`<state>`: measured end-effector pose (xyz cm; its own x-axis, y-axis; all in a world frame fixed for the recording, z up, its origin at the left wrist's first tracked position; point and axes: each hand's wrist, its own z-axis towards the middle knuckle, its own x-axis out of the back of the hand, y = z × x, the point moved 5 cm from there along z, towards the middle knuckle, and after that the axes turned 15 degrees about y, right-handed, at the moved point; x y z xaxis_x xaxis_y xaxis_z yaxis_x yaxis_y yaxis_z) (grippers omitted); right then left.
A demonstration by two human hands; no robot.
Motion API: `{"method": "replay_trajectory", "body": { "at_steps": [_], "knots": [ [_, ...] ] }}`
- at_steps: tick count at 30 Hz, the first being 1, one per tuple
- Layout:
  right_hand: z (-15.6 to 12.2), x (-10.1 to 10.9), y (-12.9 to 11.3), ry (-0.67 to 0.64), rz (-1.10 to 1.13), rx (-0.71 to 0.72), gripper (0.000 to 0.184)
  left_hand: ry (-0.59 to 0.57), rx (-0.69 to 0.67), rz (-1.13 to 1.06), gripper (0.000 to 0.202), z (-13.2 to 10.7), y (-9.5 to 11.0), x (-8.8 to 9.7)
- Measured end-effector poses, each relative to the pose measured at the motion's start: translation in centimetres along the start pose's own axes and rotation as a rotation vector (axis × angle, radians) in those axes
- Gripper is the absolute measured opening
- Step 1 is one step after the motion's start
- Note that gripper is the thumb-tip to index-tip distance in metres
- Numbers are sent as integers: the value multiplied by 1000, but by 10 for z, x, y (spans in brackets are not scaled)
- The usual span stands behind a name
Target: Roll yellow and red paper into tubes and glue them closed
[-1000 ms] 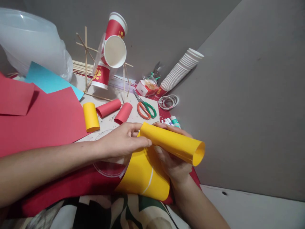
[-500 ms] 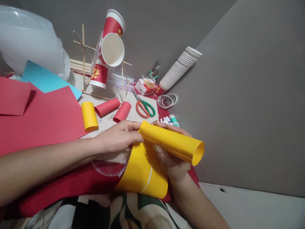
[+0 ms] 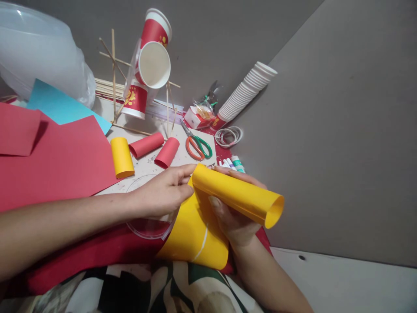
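1. Two bare hands are at one long yellow paper tube [image 3: 237, 193], on the person's side of the metal scissors with orange and green handles [image 3: 191, 136]
2. Compared with a second ago, the thumb of the left hand [image 3: 163, 193] has slid back off the tube's side to its left end; the tube's open right end has shifted slightly rightward
3. The left hand's fingers are curled, thumb and index finger at the tube's end; whether they pinch it, I cannot tell
4. The right hand [image 3: 239, 226], half closed, cups the tube, thumb on the near side, fingers along the far side
5. Nearer the person than the scissors, a curved yellow paper sheet [image 3: 195, 239] slopes down below the tube; whether both are one piece is unclear
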<state>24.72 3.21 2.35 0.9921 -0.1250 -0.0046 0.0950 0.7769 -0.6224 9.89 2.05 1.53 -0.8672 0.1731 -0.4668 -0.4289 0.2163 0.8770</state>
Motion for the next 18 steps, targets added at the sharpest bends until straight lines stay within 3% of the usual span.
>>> {"method": "replay_trajectory", "body": {
  "at_steps": [6, 11, 18],
  "knots": [
    [1, -4, -1, -30, 6, -55, 57, 26, 12, 113, 61, -3, 8, 0],
    [-1, -4, 2, -41, -21, -37, 57, 41, 15, 147, 56, -5, 11, 0],
    [2, -1, -2, -59, -59, 93, 57, 27, -25, 143, 50, -7, 16, 1]
  ]
}}
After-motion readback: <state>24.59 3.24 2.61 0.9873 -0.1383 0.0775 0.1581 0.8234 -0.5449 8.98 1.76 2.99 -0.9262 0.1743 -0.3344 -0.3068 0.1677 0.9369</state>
